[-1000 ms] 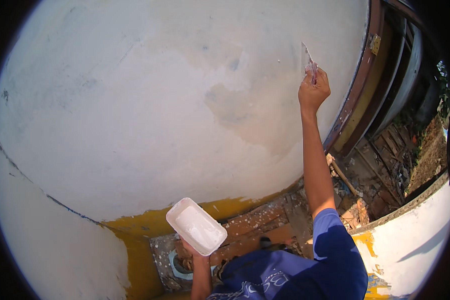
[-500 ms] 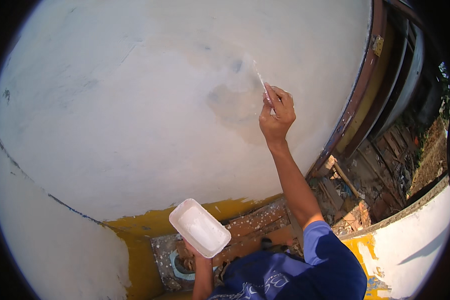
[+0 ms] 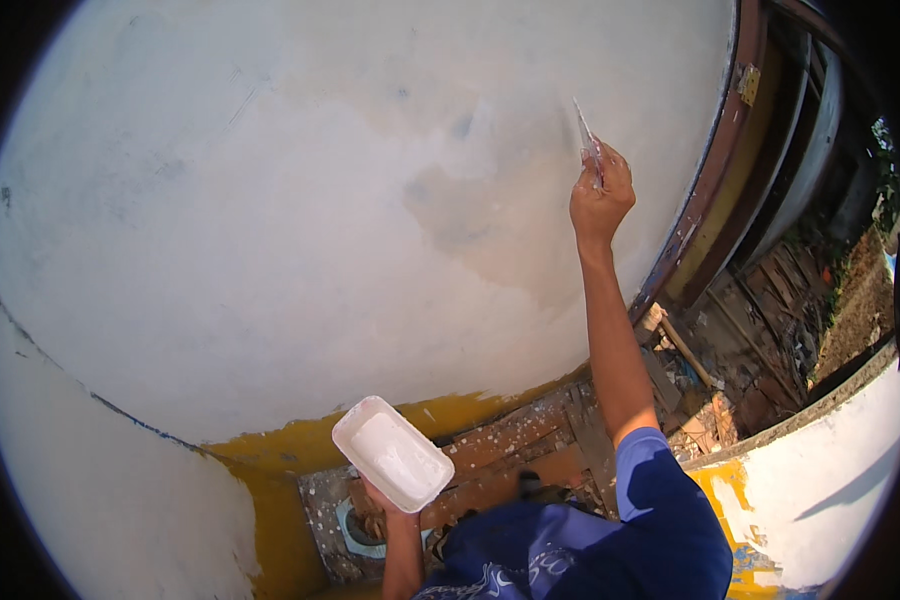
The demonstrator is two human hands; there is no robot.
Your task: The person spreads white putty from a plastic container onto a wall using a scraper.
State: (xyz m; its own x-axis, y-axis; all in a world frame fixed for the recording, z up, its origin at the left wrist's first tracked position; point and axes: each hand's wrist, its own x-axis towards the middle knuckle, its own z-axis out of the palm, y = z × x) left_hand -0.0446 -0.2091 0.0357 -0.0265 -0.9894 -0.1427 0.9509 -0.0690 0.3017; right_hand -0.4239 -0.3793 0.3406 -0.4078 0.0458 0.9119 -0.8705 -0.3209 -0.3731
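My right hand (image 3: 603,195) is closed round the handle of a putty knife (image 3: 585,128), seen edge-on with white smears on it. Its thin blade points up and lies against or very close to the white wall (image 3: 270,220). Left of the blade the wall shows a damp-looking greyish-beige patch (image 3: 470,220). Low in view, my left hand (image 3: 385,500) holds up a white rectangular tub (image 3: 390,450) from below, its fingers mostly hidden. White paste coats the inside of the tub.
A brown door frame (image 3: 705,180) with a metal hinge plate borders the wall on the right. Below run a yellow-painted strip (image 3: 310,445) and a paint-spattered floor (image 3: 490,450). Broken wood and rubble (image 3: 760,330) lie beyond the doorway. A low white-and-yellow wall (image 3: 800,500) curves at lower right.
My right hand has moved right and slightly up across the wall with the putty knife. The tub in my left hand stays nearly where it was.
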